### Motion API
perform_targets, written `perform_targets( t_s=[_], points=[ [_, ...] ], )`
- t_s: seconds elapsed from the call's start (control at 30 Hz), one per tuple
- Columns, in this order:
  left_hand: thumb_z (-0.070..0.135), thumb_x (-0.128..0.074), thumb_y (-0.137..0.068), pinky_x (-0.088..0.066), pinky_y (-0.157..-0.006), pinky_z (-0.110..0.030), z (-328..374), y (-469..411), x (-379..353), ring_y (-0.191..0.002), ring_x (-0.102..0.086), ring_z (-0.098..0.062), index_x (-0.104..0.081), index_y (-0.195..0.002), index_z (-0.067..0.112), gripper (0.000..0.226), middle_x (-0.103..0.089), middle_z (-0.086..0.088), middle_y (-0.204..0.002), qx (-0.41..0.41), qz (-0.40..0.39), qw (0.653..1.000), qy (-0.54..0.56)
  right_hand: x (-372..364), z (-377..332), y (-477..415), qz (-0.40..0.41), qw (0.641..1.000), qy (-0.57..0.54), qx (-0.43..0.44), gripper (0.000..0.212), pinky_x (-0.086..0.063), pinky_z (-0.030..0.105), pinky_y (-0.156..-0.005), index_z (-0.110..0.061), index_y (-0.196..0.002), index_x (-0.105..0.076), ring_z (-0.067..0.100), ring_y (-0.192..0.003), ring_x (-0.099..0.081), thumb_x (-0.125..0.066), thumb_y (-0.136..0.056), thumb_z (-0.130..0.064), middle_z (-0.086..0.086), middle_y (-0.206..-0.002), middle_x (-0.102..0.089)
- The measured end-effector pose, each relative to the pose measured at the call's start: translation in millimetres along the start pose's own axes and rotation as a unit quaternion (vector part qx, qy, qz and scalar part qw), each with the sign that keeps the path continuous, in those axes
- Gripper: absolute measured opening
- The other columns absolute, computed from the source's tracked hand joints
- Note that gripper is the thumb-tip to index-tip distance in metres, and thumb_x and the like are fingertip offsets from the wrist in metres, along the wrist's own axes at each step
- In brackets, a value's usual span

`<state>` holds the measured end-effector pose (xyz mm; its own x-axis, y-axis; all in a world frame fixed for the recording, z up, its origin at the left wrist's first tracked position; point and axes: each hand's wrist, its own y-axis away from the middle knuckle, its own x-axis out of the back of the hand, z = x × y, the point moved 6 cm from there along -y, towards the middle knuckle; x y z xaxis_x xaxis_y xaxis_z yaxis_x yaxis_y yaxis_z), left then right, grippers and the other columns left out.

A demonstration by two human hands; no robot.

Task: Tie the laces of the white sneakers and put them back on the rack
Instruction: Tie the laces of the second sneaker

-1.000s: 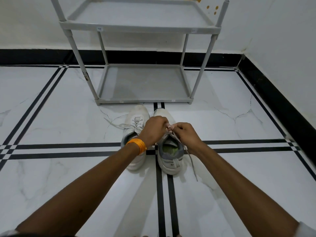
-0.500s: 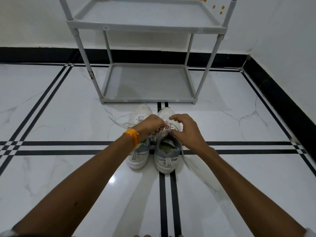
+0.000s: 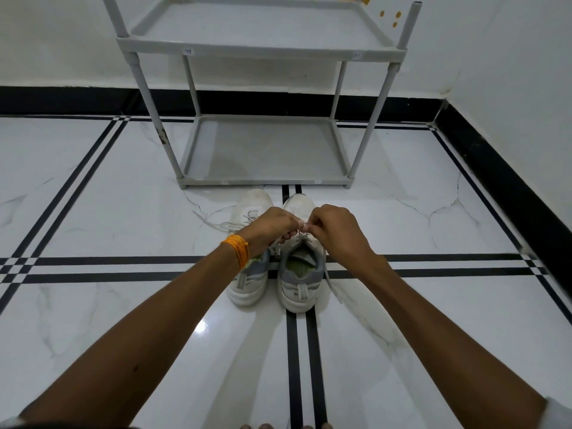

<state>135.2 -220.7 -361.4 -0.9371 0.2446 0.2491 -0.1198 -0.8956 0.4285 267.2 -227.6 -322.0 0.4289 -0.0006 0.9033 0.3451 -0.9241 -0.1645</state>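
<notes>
White sneakers with grey heels (image 3: 297, 274) sit side by side on the marble floor (image 3: 93, 305), toes towards the grey plastic two-shelf rack (image 3: 263, 49), handy for shelving. Left hand (image 3: 272, 229) and right hand (image 3: 332, 229) meet over the right shoe, each pinching its white lace (image 3: 329, 281), apparently mid-knot. Knuckles hide the knot itself; the left shoe's laces trail loose.

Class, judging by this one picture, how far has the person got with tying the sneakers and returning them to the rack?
Done: nothing visibly finished. In hand: the left hand and right hand pinch the lace over the right sneaker. Left: the left sneaker has loose laces trailing on the floor, and the rack holds no shoes.
</notes>
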Motion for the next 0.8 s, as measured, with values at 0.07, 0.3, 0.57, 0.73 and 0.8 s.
perform_targets(
  t_s=[0.07, 0.3, 0.57, 0.73, 0.8],
  points=[
    [0.013, -0.062, -0.091, -0.041, -0.047, -0.016, 2, 1, 2, -0.054, -0.048, -0.007, -0.072, -0.077, 0.009, 0.018, -0.059, -0.001, -0.062, -0.008, 0.004, 1.0, 0.005, -2, -1, -2, -0.004, 1.0, 0.019, 0.005, 0.017, -0.049, 0.036, -0.073, -0.007, -0.091, -0.067, 0.022, -0.082, -0.058, -0.06, -0.093, -0.023, 0.008, -0.091, -0.067],
    [0.002, -0.064, -0.088, -0.049, -0.048, -0.013, -8, 1, 28, -0.052, -0.063, -0.007, -0.072, -0.099, 0.004, 0.014, -0.071, -0.012, -0.075, -0.038, 0.087, 0.995, -0.031, -12, 34, 13, -0.051, 0.994, 0.038, -0.088, 0.018, -0.04, 0.035, -0.066, 0.0, -0.089, -0.057, 0.03, -0.08, -0.057, -0.053, -0.092, -0.017, 0.014, -0.089, -0.059],
    [0.013, -0.071, -0.08, -0.04, -0.068, -0.021, -2, 1, 20, -0.083, -0.068, -0.023, -0.075, -0.086, 0.012, 0.007, -0.076, -0.007, -0.087, -0.169, 0.139, 0.903, -0.369, -35, 64, 45, -0.033, 0.983, -0.021, -0.178, 0.015, -0.038, 0.035, -0.057, -0.005, -0.086, -0.048, 0.027, -0.067, -0.054, -0.044, -0.096, -0.015, 0.011, -0.075, -0.058],
    [0.007, -0.068, -0.071, -0.045, -0.07, -0.031, 1, -3, 24, -0.087, -0.063, -0.032, -0.071, -0.085, 0.008, 0.014, -0.072, -0.014, -0.086, -0.142, 0.156, 0.876, -0.433, -28, 69, 43, -0.027, 0.985, 0.045, -0.165, 0.014, -0.031, 0.032, -0.054, -0.009, -0.086, -0.04, 0.025, -0.06, -0.047, -0.042, -0.098, -0.014, 0.006, -0.07, -0.052],
    [0.005, -0.066, -0.07, -0.045, -0.069, -0.033, 1, -5, 26, -0.086, -0.062, -0.035, -0.07, -0.085, 0.004, 0.015, -0.07, -0.018, -0.087, -0.126, 0.168, 0.87, -0.446, -28, 71, 46, -0.031, 0.982, 0.094, -0.162, 0.012, -0.024, 0.032, -0.05, -0.01, -0.085, -0.037, 0.023, -0.057, -0.042, -0.041, -0.097, -0.01, 0.005, -0.07, -0.048]
  ],
)
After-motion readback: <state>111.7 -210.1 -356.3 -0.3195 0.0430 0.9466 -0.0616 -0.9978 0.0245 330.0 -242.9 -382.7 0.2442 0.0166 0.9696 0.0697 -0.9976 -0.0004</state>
